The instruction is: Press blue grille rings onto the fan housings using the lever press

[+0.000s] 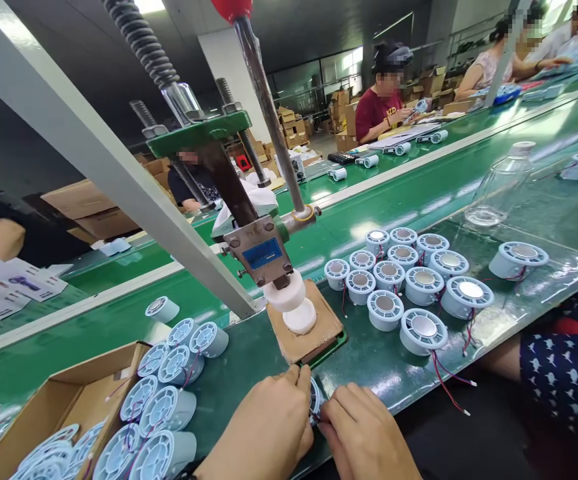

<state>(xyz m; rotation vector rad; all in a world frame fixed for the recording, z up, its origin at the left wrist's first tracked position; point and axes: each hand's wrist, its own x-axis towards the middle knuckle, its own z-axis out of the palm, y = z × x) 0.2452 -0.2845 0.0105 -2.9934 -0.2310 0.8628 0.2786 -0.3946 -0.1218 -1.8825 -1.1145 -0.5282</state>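
Low in the middle of the head view, my left hand (271,417) is closed on a light blue round housing (315,398) at the table's front edge. My right hand (363,427) pinches at the housing's right side, its fingertips on a dark wire there. The two hands cover much of the housing. Just beyond them stands a hand press (259,250) with a white round pad above a white disc (299,317) on a brown board (309,343). Rows of blue housings with silver round centres (423,327) stand at the right, red and blue wires trailing.
At the left are blue housings (161,407) and a cardboard box (89,380) with blue rings. A clear bottle (501,187) stands at the back right. A grey metal bar (119,167) slants across the left. People sit beyond the green conveyor (409,180); a patterned sleeve is at the right.
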